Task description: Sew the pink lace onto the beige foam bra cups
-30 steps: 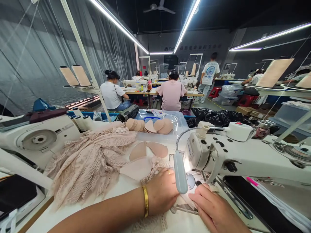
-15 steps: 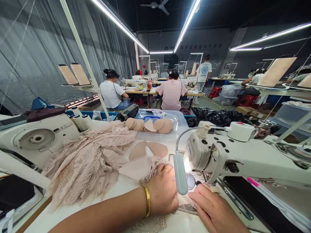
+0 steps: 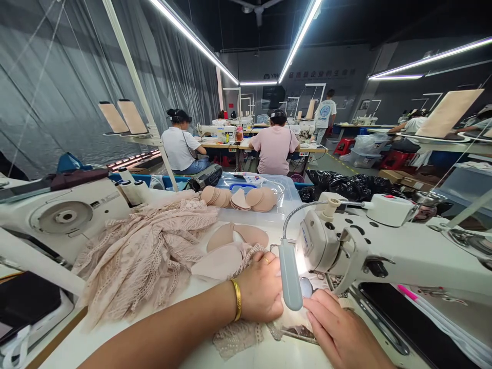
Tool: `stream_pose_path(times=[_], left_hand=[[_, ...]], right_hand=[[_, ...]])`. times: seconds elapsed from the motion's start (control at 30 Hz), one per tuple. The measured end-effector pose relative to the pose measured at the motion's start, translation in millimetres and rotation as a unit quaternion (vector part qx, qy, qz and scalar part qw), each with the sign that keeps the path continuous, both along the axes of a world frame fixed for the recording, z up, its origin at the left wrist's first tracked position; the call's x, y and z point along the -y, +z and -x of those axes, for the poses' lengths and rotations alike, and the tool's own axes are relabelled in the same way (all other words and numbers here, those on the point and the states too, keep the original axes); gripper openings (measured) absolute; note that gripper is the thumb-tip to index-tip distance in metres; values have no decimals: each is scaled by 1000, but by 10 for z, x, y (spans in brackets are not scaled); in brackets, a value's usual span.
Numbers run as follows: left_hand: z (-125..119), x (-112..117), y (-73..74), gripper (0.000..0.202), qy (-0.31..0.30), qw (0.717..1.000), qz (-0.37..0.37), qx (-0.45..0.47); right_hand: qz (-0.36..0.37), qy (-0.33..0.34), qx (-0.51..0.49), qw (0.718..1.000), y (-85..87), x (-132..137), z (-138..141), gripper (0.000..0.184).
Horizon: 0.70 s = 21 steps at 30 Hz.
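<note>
Left hand: palm down (image 3: 261, 289), fingers curled on the work; whether they grip, cannot tell. Gold bracelet (image 3: 237, 300) at wrist.
Right hand: (image 3: 338, 328) fingers together, tips at the cloth's right side; pinching or only pressing, cannot tell.
Pale cloth: (image 3: 295, 319) between both hands, below the lamp (image 3: 291, 277), partly hidden. Lamp casing grey, no lettering seen.
Lace piece: (image 3: 238, 338) on the white surface (image 3: 192, 328), below left wrist.
Sewing machine: (image 3: 319, 243) right of lamp; blue "JUKI" on head end.
Beige cups: (image 3: 219, 262) flat, just beyond left hand.
Lace heap: (image 3: 146, 251) left of cups.
Round pads: (image 3: 261, 199) stacked by a clear bin (image 3: 288, 197).
Next row: two seated people, white shirt (image 3: 179, 148) and pink shirt (image 3: 273, 148); a machine there (image 3: 221, 133) carries blue lettering, too small to read surely.
Standing person: (image 3: 325, 113) round blue print on white shirt, small text unreadable.
Back wall: (image 3: 246, 66) sign (image 3: 311, 75) starting "YIN", then faint Chinese characters.
</note>
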<state>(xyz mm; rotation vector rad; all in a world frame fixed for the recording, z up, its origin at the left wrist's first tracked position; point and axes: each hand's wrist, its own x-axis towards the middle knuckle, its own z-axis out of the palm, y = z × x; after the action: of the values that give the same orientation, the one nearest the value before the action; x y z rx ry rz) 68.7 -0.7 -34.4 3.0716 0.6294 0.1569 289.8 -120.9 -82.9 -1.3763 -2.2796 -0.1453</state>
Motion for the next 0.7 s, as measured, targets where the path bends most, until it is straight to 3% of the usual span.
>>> stream_pose_path(times=[0.3, 0.43, 0.7], left_hand=[[66, 62, -10, 6, -57, 996, -39, 60], [77, 102, -1, 12, -91, 993, -36, 69], [58, 80, -5, 17, -102, 991, -56, 71]], right_hand=[[35, -4, -23, 999, -7, 10, -16, 26], [40, -3, -1, 999, -53, 18, -50, 27], [9, 1, 17, 1000, -64, 28, -80, 31]])
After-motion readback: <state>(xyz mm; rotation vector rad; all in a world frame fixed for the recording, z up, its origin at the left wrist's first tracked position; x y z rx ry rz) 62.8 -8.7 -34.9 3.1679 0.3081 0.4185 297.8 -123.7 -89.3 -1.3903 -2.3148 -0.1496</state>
